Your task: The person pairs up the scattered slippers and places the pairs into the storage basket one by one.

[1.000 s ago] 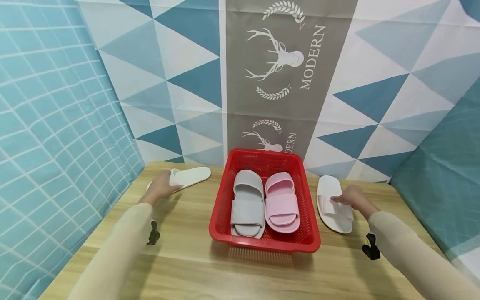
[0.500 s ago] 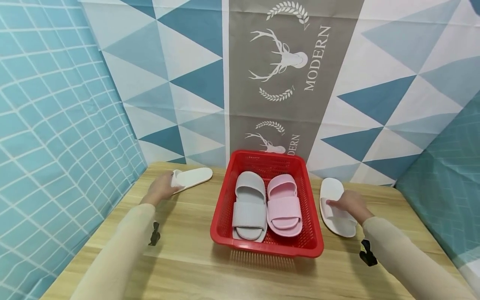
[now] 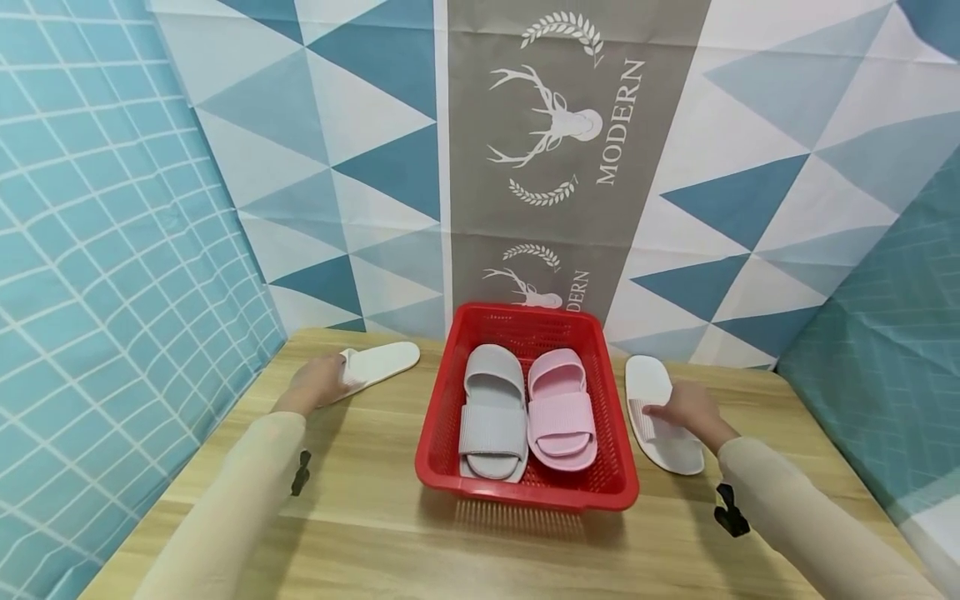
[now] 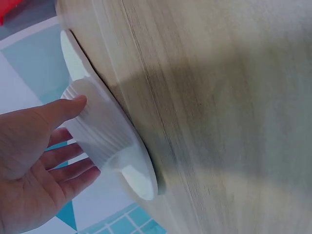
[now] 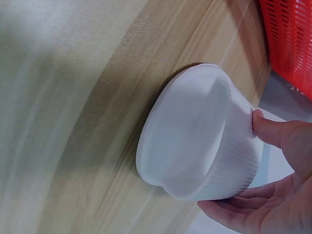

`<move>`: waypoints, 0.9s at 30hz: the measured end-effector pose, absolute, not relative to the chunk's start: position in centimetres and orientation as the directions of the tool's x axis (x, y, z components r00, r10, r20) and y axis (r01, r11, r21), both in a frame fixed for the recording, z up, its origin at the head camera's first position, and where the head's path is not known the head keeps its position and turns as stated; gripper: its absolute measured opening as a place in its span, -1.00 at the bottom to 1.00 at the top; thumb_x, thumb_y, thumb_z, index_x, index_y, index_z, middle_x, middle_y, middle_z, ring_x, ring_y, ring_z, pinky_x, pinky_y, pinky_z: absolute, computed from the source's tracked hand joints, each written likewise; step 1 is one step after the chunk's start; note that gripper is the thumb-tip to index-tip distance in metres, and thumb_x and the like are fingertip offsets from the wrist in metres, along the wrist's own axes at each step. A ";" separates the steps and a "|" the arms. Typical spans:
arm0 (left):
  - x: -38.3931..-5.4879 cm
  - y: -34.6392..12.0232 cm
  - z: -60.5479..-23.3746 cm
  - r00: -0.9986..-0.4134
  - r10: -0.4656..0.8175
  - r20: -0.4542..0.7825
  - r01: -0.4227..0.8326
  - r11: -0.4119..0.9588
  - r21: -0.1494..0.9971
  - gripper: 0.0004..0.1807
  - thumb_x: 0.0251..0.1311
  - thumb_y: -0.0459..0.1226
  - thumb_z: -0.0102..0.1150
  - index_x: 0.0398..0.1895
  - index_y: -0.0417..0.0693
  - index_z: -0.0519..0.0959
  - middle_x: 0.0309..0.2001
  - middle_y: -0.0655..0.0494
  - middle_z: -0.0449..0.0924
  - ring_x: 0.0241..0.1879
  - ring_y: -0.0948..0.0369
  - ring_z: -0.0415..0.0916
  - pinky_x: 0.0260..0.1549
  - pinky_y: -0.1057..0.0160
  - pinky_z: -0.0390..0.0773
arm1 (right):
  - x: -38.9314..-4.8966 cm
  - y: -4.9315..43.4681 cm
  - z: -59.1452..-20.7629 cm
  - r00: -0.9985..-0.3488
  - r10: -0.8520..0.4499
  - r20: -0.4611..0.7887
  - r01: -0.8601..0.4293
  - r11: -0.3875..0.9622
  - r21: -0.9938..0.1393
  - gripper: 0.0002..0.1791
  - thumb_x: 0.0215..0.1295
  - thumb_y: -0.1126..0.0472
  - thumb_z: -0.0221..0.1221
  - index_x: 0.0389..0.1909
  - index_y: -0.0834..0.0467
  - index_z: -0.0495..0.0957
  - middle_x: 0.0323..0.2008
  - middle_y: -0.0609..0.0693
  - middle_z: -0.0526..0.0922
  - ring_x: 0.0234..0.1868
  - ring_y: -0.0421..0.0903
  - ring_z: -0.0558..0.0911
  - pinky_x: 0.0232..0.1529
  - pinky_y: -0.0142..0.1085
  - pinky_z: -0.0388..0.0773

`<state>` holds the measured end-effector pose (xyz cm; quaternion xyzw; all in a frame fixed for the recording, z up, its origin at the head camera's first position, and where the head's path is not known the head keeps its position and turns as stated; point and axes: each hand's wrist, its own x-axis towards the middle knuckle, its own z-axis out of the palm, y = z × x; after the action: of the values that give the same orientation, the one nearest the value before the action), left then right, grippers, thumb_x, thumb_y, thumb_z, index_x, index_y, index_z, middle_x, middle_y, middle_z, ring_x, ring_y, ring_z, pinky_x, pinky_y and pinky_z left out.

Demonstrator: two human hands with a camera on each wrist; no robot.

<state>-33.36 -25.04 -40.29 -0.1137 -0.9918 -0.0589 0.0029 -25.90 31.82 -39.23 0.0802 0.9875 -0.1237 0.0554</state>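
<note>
Left hand (image 3: 318, 379) and right hand (image 3: 690, 405) grip white slippers (image 3: 384, 362), as half a second ago; beyond the fingers (image 4: 63, 152), a backdrop (image 3: 468, 208) reads "MODERN."

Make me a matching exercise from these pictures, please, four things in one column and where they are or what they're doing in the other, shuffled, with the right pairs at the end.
Column one
1. Red basket
2. Grey slipper
3. Pink slipper
4. Right hand

Column two (left and right as the head view shows them)
A. Inside the basket, on the right
B. Holding a white slipper
C. Inside the basket, on the left
D. Standing on the table

Right pairs: 1-D, 2-C, 3-A, 4-B
</note>
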 end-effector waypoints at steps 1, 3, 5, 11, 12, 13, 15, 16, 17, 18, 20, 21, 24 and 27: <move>-33.1 -25.1 -40.2 -0.974 0.226 0.021 0.227 0.967 0.111 -0.39 0.17 -0.11 0.19 0.10 -0.47 0.41 -0.05 -0.42 0.57 -0.07 -0.29 0.55 -0.08 -0.16 0.55 | -25.9 31.7 -39.3 -0.981 0.144 -0.127 0.172 0.954 -0.246 -0.47 0.05 -0.10 0.33 -0.38 0.36 0.55 -0.62 0.05 0.46 -0.51 -0.09 0.42 -0.53 -0.38 0.26; -32.5 -25.3 -40.2 -0.972 0.231 0.026 0.233 0.967 0.103 -0.38 0.15 -0.09 0.20 0.07 -0.47 0.42 -0.08 -0.41 0.58 -0.11 -0.28 0.56 -0.11 -0.16 0.56 | -25.9 31.5 -39.5 -0.981 0.149 -0.121 0.178 0.946 -0.272 -0.51 0.03 -0.10 0.34 -0.55 0.28 0.48 -0.68 -0.01 0.38 -0.55 -0.12 0.38 -0.55 -0.39 0.22; -31.9 -25.4 -40.2 -0.971 0.235 0.031 0.237 0.966 0.099 -0.40 0.14 -0.09 0.21 0.05 -0.46 0.44 -0.12 -0.40 0.60 -0.15 -0.26 0.58 -0.14 -0.15 0.57 | -25.9 31.3 -39.7 -0.980 0.159 -0.120 0.189 0.936 -0.298 -0.48 0.01 -0.11 0.36 -0.70 0.17 0.34 -0.73 -0.06 0.28 -0.60 -0.15 0.31 -0.57 -0.40 0.18; -30.7 -26.6 -41.4 -0.958 0.281 0.063 0.285 0.955 0.077 -0.44 0.16 -0.01 0.18 -0.08 -0.41 0.51 -0.29 -0.30 0.63 -0.28 -0.16 0.61 -0.26 -0.06 0.60 | -25.6 30.5 -40.1 -0.982 0.155 -0.112 0.184 0.927 -0.327 -0.35 -0.06 -0.12 0.41 -0.80 0.04 0.10 -0.79 -0.12 0.13 -0.67 -0.21 0.18 -0.60 -0.41 0.10; -30.4 -26.6 -41.4 -0.957 0.283 0.063 0.287 0.955 0.077 -0.44 0.16 0.00 0.18 -0.10 -0.40 0.51 -0.30 -0.29 0.63 -0.29 -0.15 0.61 -0.27 -0.05 0.60 | -25.6 30.4 -40.2 -0.983 0.150 -0.108 0.178 0.927 -0.329 -0.35 -0.07 -0.11 0.41 -0.81 0.04 0.10 -0.79 -0.12 0.12 -0.67 -0.21 0.18 -0.60 -0.41 0.09; -30.1 -26.6 -41.4 -0.957 0.284 0.061 0.289 0.954 0.075 -0.43 0.16 0.01 0.17 -0.10 -0.39 0.51 -0.30 -0.28 0.63 -0.29 -0.14 0.61 -0.27 -0.05 0.60 | -25.7 30.3 -40.2 -0.984 0.143 -0.103 0.169 0.930 -0.327 -0.34 -0.08 -0.11 0.42 -0.81 0.04 0.10 -0.79 -0.13 0.12 -0.67 -0.21 0.17 -0.60 -0.41 0.09; -29.6 -26.5 -41.4 -0.955 0.288 0.064 0.293 0.953 0.076 -0.44 0.17 0.03 0.17 -0.13 -0.37 0.52 -0.33 -0.25 0.63 -0.30 -0.12 0.61 -0.28 -0.04 0.60 | -25.7 30.2 -40.3 -0.987 0.129 -0.096 0.154 0.932 -0.329 -0.34 -0.09 -0.10 0.43 -0.81 0.04 0.09 -0.80 -0.13 0.10 -0.67 -0.22 0.15 -0.61 -0.41 0.09; -29.3 -26.4 -41.3 -0.954 0.292 0.066 0.297 0.952 0.072 -0.43 0.18 0.04 0.16 -0.13 -0.36 0.52 -0.33 -0.24 0.63 -0.31 -0.11 0.61 -0.29 -0.04 0.59 | -25.8 30.1 -40.2 -0.988 0.123 -0.096 0.148 0.932 -0.332 -0.33 -0.09 -0.09 0.44 -0.81 0.04 0.09 -0.79 -0.13 0.10 -0.67 -0.22 0.15 -0.61 -0.41 0.09; -28.9 -26.2 -41.2 -0.954 0.293 0.071 0.297 0.952 0.068 -0.44 0.19 0.05 0.16 -0.14 -0.36 0.53 -0.34 -0.24 0.63 -0.31 -0.11 0.61 -0.28 -0.04 0.59 | -25.8 30.1 -40.2 -0.989 0.114 -0.095 0.140 0.932 -0.335 -0.33 -0.10 -0.08 0.44 -0.81 0.04 0.08 -0.79 -0.14 0.09 -0.66 -0.22 0.14 -0.61 -0.41 0.09; -28.2 -25.6 -40.4 -0.961 0.272 0.045 0.274 0.959 0.075 -0.50 0.16 -0.03 0.19 -0.15 -0.37 0.53 -0.33 -0.25 0.63 -0.29 -0.14 0.61 -0.25 -0.08 0.59 | -25.9 30.1 -40.2 -0.990 0.104 -0.095 0.130 0.933 -0.334 -0.33 -0.10 -0.08 0.44 -0.80 0.03 0.08 -0.79 -0.14 0.09 -0.66 -0.22 0.14 -0.60 -0.41 0.09; -27.7 -25.4 -40.3 -0.960 0.273 0.057 0.277 0.958 0.073 -0.52 0.18 -0.05 0.18 -0.16 -0.38 0.54 -0.33 -0.26 0.63 -0.29 -0.14 0.60 -0.24 -0.09 0.58 | -25.9 30.1 -40.0 -0.991 0.087 -0.098 0.115 0.935 -0.336 -0.34 -0.10 -0.07 0.45 -0.79 0.03 0.09 -0.78 -0.13 0.10 -0.65 -0.21 0.15 -0.59 -0.40 0.10; -27.5 -25.3 -40.2 -0.961 0.271 0.056 0.274 0.959 0.070 -0.51 0.19 -0.06 0.18 -0.13 -0.38 0.54 -0.30 -0.27 0.63 -0.26 -0.15 0.60 -0.22 -0.10 0.58 | -25.9 30.0 -39.9 -0.992 0.077 -0.098 0.106 0.935 -0.338 -0.35 -0.11 -0.07 0.45 -0.79 0.03 0.10 -0.77 -0.13 0.10 -0.64 -0.20 0.15 -0.58 -0.40 0.10; -26.9 -24.5 -40.2 -0.959 0.276 0.071 0.281 0.957 0.070 -0.51 0.18 -0.05 0.19 -0.13 -0.38 0.54 -0.30 -0.27 0.64 -0.28 -0.15 0.61 -0.22 -0.09 0.58 | -25.4 30.6 -39.5 -0.992 0.059 -0.109 0.093 0.939 -0.332 -0.38 -0.12 -0.07 0.45 -0.76 0.04 0.13 -0.75 -0.12 0.13 -0.63 -0.19 0.18 -0.57 -0.39 0.12; -26.4 -23.3 -40.0 -0.954 0.294 0.063 0.298 0.953 0.058 -0.49 0.14 -0.02 0.23 -0.15 -0.35 0.56 -0.31 -0.25 0.66 -0.29 -0.13 0.62 -0.23 -0.07 0.59 | -24.8 31.6 -39.2 -0.989 0.052 -0.136 0.094 0.943 -0.319 -0.40 -0.14 -0.07 0.47 -0.73 0.08 0.19 -0.71 -0.09 0.16 -0.60 -0.16 0.21 -0.55 -0.37 0.15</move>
<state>-26.38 -23.34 -39.97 -0.1499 -0.9878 -0.0333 0.0270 -24.80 31.56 -39.16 0.0372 0.9836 -0.1646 0.0632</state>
